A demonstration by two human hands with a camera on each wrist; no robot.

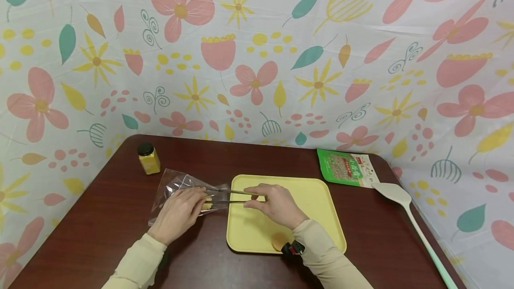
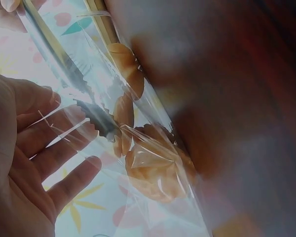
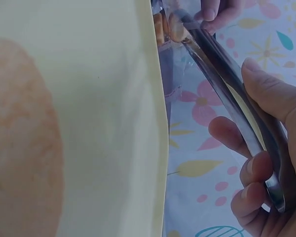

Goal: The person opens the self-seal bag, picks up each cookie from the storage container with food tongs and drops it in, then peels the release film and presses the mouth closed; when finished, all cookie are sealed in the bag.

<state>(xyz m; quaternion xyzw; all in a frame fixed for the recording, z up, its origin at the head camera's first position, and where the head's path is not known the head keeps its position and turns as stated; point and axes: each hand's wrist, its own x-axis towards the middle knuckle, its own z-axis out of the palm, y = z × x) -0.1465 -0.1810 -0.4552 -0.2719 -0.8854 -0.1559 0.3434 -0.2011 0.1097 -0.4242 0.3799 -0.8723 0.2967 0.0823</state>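
A clear plastic bag (image 1: 172,183) lies on the table left of the yellow tray (image 1: 257,231), its mouth toward the tray. My left hand (image 1: 180,211) pinches the edge of the bag's mouth, with the other fingers spread along the film. Golden-brown, bread-like pieces (image 2: 158,173) lie inside the bag. Metal tongs (image 3: 219,57) are gripped in my right hand (image 1: 277,204) above the tray. The serrated tips reach into the bag among the pieces; whether they clamp one I cannot tell. A flat round tan piece (image 3: 19,138) rests on the tray, partly behind my right wrist in the head view.
A black-lidded jar with yellow contents (image 1: 149,159) stands at the back left. At the back right lies a green and white packet (image 1: 345,167). A white spatula (image 1: 395,193) with a mint handle extends along the right edge. A flower-patterned cloth (image 1: 257,57) hangs behind.
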